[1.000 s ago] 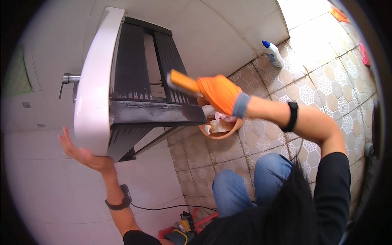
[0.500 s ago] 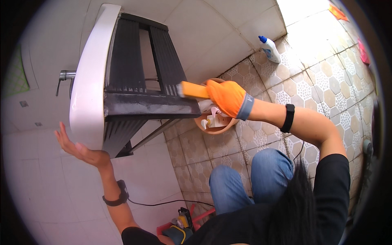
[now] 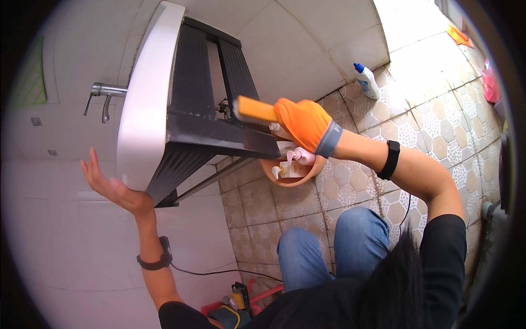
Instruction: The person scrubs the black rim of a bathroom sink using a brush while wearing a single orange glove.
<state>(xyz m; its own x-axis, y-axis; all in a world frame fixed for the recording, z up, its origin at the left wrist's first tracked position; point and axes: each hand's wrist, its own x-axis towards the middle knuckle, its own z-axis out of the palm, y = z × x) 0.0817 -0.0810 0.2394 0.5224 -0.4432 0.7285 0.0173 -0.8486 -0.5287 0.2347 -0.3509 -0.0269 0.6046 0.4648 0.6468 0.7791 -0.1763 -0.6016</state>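
Observation:
A white washbasin (image 3: 139, 118) sits on a black ribbed metal frame (image 3: 219, 134) against the tiled wall. My right hand (image 3: 304, 123), in an orange glove with a grey cuff, grips an orange-yellow brush (image 3: 257, 109) with a pale, blurred end. That end lies over the gap between the frame's slats and its front bar; whether it touches the metal I cannot tell. My bare left hand (image 3: 120, 192) is at the basin's near end, fingers stretched out, its heel against the basin's lower edge. A chrome faucet (image 3: 107, 90) juts out beyond the basin.
Below my right hand, a terracotta-coloured tub (image 3: 298, 181) holds pump bottles (image 3: 301, 157). A white bottle with a blue cap (image 3: 366, 81) stands on the tiled floor by the wall. At the bottom lies a red stool-like thing (image 3: 263, 299) with tools. A black cable (image 3: 219, 270) runs from my left wrist.
My right hand has brought the brush leftward and farther along the frame, tilting it. The view has shifted, so more of the faucet shows. My left hand stays at the basin.

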